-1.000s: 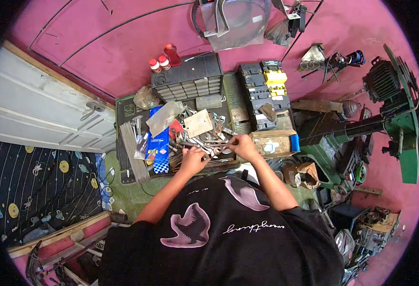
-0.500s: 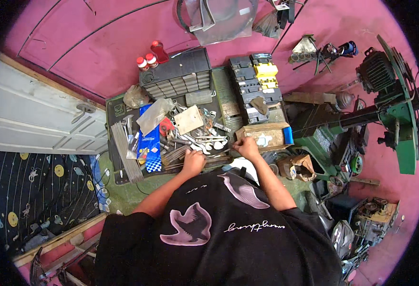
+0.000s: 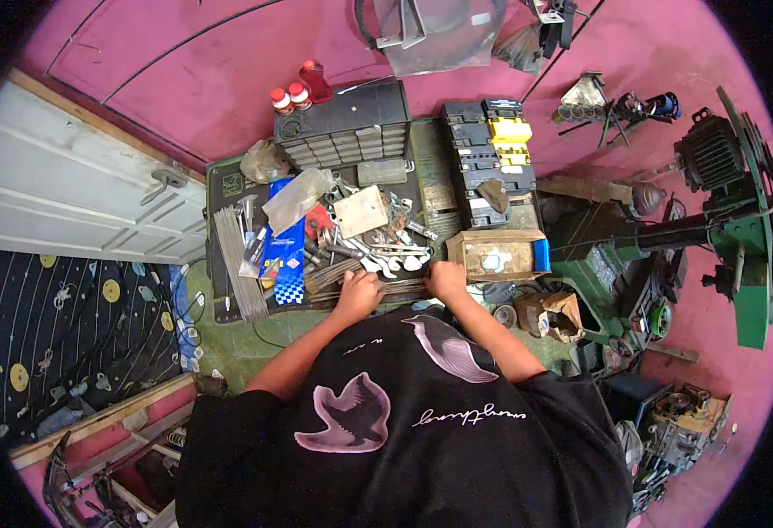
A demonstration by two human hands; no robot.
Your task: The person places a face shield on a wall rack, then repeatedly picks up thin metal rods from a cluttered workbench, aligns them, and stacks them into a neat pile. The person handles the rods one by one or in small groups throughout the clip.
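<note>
Both my hands are at the table's front edge, where thin brown rods (image 3: 404, 287) run between them. My left hand (image 3: 360, 292) is closed, fingers curled down beside a bundle of thin rods (image 3: 327, 275); what it grips is hidden. My right hand (image 3: 445, 280) is also closed, at the right end of the rods, by the near left corner of an open cardboard box (image 3: 485, 236). Its fingertips are out of sight. Several open-end wrenches (image 3: 393, 261) lie just beyond my hands. Behind them a cream-coloured plate (image 3: 360, 212) rests on a heap of metal tools.
On the left lie long grey rods (image 3: 237, 264) and a blue packet (image 3: 290, 251). A dark drawer cabinet (image 3: 344, 126) stands at the back, with black and yellow batteries (image 3: 479, 150) to its right. A green machine (image 3: 598, 238) stands right of the table.
My right hand has shifted left and nearer, off the cardboard box's edge, and its fingers have curled in. The left hand has barely moved. The whole view has shifted slightly.
</note>
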